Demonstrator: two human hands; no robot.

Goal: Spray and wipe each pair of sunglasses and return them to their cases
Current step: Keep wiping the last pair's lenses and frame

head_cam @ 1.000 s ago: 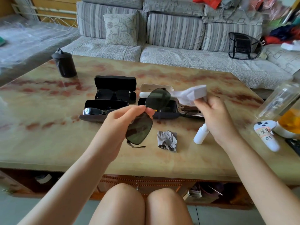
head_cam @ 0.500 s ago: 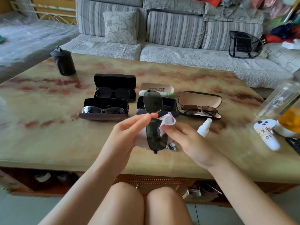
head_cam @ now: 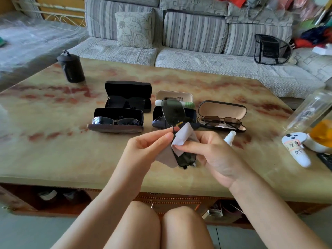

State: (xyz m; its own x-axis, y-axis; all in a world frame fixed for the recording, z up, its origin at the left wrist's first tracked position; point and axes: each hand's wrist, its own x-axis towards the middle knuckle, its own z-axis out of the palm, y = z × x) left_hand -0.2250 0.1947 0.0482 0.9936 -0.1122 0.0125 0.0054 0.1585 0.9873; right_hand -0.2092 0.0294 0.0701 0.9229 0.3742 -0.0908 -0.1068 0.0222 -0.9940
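My left hand (head_cam: 149,146) pinches the bridge of dark-lensed sunglasses (head_cam: 172,114), held upright above the table's front half. My right hand (head_cam: 212,151) pinches a pale grey cleaning cloth (head_cam: 183,136) folded over the lower lens. A white spray bottle (head_cam: 230,137) lies just behind my right hand. Several open cases stand behind: a black one (head_cam: 128,90) with dark glasses, a brown-edged one (head_cam: 116,121) with silver glasses, a beige-lined one (head_cam: 222,112) with brown-tinted glasses, and a dark blue one (head_cam: 158,117) partly hidden by the held glasses.
The marble-patterned table (head_cam: 53,141) also carries a black canister (head_cam: 71,67) at the far left, a white controller (head_cam: 296,148), a clear bottle (head_cam: 309,110) and an orange-filled cup (head_cam: 321,133) at the right. A white case lid (head_cam: 174,96) holds a tube. A striped sofa (head_cam: 179,33) runs behind.
My right hand brought the cloth down from above the cases and wrapped it over the lower lens. My left hand turned the sunglasses upright and moved them towards the middle.
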